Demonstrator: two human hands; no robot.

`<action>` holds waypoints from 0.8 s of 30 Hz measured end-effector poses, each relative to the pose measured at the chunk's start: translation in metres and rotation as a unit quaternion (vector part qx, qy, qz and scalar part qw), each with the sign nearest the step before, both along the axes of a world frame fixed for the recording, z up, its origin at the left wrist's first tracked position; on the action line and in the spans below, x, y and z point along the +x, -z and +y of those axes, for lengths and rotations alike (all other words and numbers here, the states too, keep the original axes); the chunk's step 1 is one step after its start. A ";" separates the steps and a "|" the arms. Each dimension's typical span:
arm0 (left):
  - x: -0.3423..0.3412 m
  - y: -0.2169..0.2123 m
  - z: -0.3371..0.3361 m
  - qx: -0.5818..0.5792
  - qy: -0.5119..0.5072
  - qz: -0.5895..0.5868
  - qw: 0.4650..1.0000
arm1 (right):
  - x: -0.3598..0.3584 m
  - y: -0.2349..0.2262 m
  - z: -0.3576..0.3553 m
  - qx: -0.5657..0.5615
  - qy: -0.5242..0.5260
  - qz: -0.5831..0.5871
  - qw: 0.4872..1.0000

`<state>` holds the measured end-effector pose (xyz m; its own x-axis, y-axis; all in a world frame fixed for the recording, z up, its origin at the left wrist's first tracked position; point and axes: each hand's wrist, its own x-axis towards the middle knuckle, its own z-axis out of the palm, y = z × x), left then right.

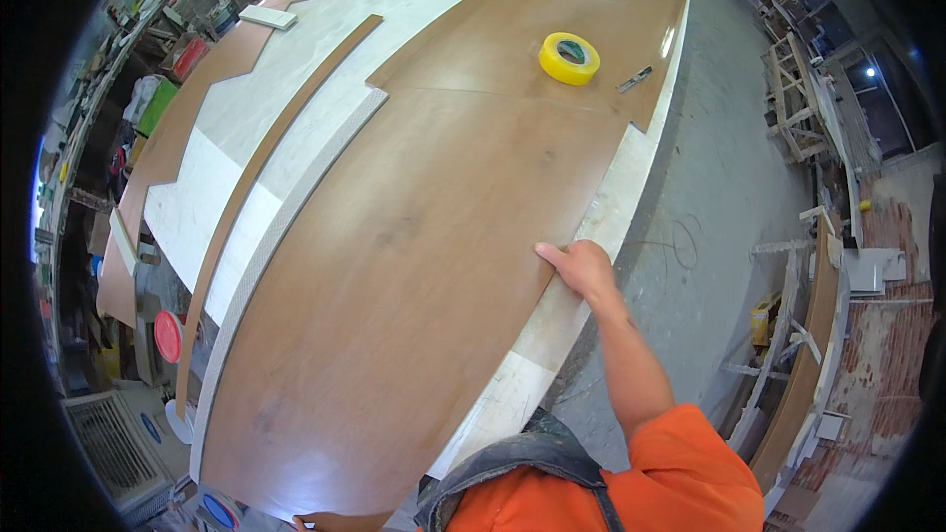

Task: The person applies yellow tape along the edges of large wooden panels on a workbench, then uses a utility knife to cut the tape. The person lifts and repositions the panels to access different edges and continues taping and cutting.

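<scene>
A large brown glossy panel (394,266) lies lengthwise before me, with a pale, thick edge along its left side. My right hand (581,268) grips its right edge, thumb on top and the other fingers mostly hidden. At the bottom of the view, only a sliver of my left hand (307,524) shows by the panel's near end; its fingers are mostly hidden. Toward the far end, a roll of yellow tape (565,71) rests on a brown surface, with a small utility knife (635,80) to its right.
Left of the panel, a long brown strip (264,153) lies on a white surface (212,177). Beyond it is another brown piece with a stepped edge (202,99). Cluttered shelving (89,138) lines the left; wooden frames (796,103) stand right of the grey floor (714,138).
</scene>
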<state>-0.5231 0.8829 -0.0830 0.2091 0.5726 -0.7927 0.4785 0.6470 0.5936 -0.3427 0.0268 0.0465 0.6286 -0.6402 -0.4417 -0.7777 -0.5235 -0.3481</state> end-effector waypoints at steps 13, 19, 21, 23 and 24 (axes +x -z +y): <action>0.017 -0.047 -0.109 -0.117 0.095 -0.132 0.980 | -0.002 -0.009 0.015 0.018 0.075 -0.041 0.996; -0.003 -0.066 -0.128 -0.190 0.132 -0.194 0.953 | -0.004 0.003 0.011 0.002 0.081 -0.064 0.995; -0.006 -0.059 -0.121 -0.205 0.155 -0.209 0.944 | -0.001 0.005 0.014 0.000 0.075 -0.070 0.995; -0.010 -0.054 -0.118 -0.219 0.155 -0.219 0.938 | -0.003 0.005 0.014 0.003 0.065 -0.084 0.994; -0.011 -0.052 -0.119 -0.227 0.144 -0.220 0.938 | -0.003 0.007 0.015 0.000 0.067 -0.087 0.994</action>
